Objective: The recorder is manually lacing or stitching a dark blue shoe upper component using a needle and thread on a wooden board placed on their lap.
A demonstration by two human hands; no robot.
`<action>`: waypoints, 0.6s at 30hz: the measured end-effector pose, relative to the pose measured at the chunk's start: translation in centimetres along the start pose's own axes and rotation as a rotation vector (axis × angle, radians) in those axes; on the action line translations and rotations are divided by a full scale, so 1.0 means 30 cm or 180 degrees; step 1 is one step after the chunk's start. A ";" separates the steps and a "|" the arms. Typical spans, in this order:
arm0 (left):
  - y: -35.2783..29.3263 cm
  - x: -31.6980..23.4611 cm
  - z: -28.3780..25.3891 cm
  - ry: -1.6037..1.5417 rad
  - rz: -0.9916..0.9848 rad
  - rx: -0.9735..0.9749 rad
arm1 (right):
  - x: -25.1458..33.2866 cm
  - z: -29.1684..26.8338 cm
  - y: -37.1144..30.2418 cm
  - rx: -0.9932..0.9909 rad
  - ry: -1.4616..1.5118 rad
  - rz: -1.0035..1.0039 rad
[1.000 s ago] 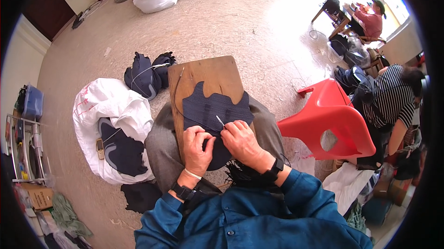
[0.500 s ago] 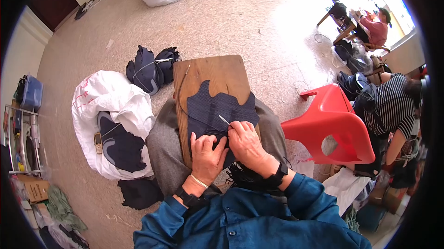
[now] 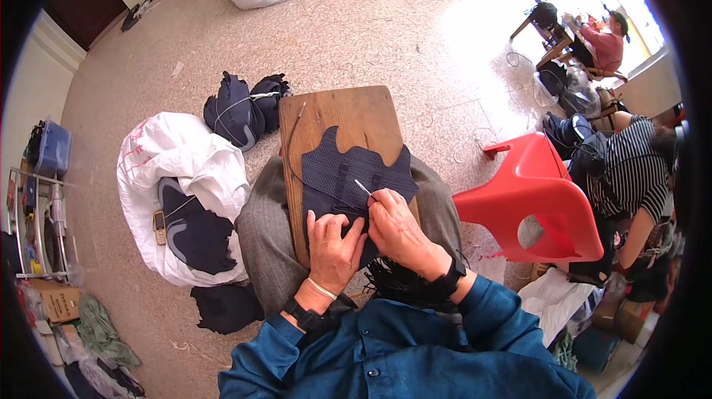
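Observation:
A dark navy, textured fabric piece [image 3: 319,169] with curved cut edges lies flat on a wooden board [image 3: 363,113] across my lap. My left hand [image 3: 331,254] bears on its near left part, fingers bent and thumb and forefinger closed together at the cloth. Beside it, my right hand [image 3: 400,232] pinches a thin strand whose pale, stiff tip [image 3: 362,188] sticks out beyond the fingers, up and to the left. Across the board's left side runs a dark cord [image 3: 291,139] with a pale end, passing over the fabric toward my hands. Where it ends is hidden under my fingers.
Left of my knees, a white sack [image 3: 148,154] holds dark pieces and a small phone [image 3: 159,227]. Tied dark bundles [image 3: 236,113] lie beyond it. A red plastic stool [image 3: 545,199] stands close on the right, with a person in a striped top [image 3: 634,162] past it.
My right hand has shifted very slightly, and the pale tip now points a little more steeply upward. The left hand keeps its place on the fabric.

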State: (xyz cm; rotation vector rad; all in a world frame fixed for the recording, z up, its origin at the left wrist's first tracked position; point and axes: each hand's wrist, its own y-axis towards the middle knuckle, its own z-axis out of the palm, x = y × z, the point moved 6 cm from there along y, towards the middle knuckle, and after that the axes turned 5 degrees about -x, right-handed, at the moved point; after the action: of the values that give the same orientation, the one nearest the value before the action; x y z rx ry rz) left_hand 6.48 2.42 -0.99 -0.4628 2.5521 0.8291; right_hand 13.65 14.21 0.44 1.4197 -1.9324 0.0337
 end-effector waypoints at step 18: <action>-0.006 0.007 0.000 -0.0063 0.0003 -0.0084 | -0.017 -0.007 -0.034 -0.0092 -0.0206 -0.0161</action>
State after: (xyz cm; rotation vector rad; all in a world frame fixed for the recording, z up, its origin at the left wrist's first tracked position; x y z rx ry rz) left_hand 6.38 2.24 -1.20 -0.4593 2.5262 0.8642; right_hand 14.68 14.32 -0.08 1.4662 -1.9406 -0.0642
